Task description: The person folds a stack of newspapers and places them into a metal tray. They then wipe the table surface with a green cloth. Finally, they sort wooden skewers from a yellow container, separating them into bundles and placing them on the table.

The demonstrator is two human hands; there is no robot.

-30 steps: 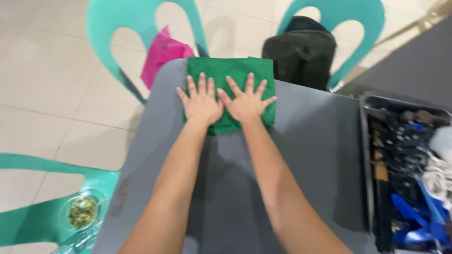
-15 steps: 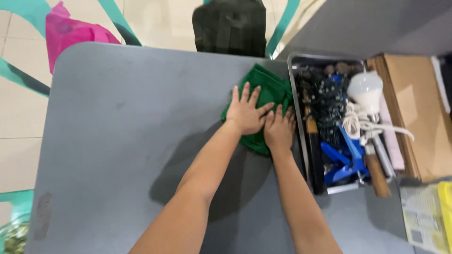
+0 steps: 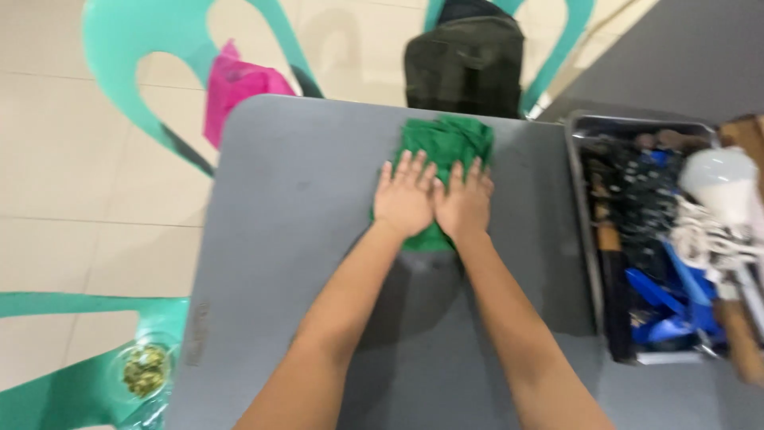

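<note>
head view: left hand (image 3: 404,201) and right hand (image 3: 463,204), grip flat and open, press the soft, light, crumpled green cloth (image 3: 442,151) onto the grey desk (image 3: 286,239); likely best pinched at an edge.

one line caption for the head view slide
Left hand and right hand press flat on a green cloth on a grey table.

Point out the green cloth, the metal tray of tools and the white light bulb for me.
green cloth (image 3: 450,137): head view, on the crumpled far part beyond the fingers.
metal tray (image 3: 579,199): head view, on its left rim.
white light bulb (image 3: 716,177): head view, on the rounded glass.
</note>
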